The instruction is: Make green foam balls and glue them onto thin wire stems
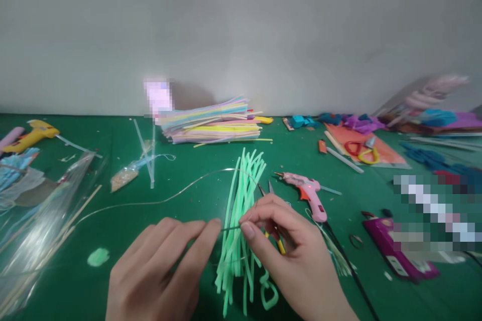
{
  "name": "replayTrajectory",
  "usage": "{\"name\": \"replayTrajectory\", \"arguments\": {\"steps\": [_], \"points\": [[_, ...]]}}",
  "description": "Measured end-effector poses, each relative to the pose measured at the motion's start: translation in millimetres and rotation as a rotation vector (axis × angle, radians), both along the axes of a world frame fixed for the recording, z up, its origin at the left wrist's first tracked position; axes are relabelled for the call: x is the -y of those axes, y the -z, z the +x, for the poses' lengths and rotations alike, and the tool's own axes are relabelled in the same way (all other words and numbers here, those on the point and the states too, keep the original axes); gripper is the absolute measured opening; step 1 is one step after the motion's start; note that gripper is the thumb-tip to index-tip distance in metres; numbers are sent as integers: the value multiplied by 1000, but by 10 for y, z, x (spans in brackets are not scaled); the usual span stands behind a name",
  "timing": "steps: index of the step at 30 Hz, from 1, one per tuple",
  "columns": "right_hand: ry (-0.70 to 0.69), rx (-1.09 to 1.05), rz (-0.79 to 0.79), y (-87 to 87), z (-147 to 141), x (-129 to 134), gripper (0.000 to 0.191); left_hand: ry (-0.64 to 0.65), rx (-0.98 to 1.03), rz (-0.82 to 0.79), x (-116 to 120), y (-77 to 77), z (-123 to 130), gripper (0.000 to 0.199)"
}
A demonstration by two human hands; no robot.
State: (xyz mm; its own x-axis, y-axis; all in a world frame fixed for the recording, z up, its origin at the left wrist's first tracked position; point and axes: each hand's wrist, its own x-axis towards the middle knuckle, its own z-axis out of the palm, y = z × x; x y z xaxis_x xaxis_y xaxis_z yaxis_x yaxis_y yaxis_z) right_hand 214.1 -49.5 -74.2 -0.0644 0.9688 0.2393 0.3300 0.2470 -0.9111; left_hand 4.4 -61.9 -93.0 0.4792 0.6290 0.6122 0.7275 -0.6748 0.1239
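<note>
My left hand (161, 266) and my right hand (289, 256) face each other over a loose bundle of light green pipe cleaners (241, 210). A short dark stretch of thin wire (230, 228) spans the gap between their pinched fingertips. Beyond the fingers, a long pale wire (161, 202) arcs from the left side of the table over the bundle. Under my right hand show a yellow handle (280, 246) and metal tips of a tool; whether the hand touches it I cannot tell. A bent green pipe-cleaner loop (269, 295) lies by the right wrist.
A pink glue gun (311, 193) with a black cord lies at the right. Behind stands a stack of pastel pipe cleaners (214, 123). Left are a yellow glue gun (39, 131) and clear plastic sleeves (48, 230). Red-and-yellow-handled scissors (363, 150) rest on an orange packet.
</note>
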Motion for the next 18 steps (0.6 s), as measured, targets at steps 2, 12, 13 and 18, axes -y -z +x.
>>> {"name": "replayTrajectory", "arguments": {"steps": [2, 12, 13, 18], "points": [[8, 37, 33, -2, -19, 7, 12, -9, -8, 5, -6, 5, 6, 45], [-40, 38, 50, 7, 20, 16, 10, 16, 29, -23, -4, 4, 2, 47], [-38, 30, 56, 9, 4, 16, 8, 22, 29, -28, -7, 7, 5, 47], [-21, -2, 41, 33, -41, 11, 14, 32, 40, -38, -6, 13, 24, 46]]}}
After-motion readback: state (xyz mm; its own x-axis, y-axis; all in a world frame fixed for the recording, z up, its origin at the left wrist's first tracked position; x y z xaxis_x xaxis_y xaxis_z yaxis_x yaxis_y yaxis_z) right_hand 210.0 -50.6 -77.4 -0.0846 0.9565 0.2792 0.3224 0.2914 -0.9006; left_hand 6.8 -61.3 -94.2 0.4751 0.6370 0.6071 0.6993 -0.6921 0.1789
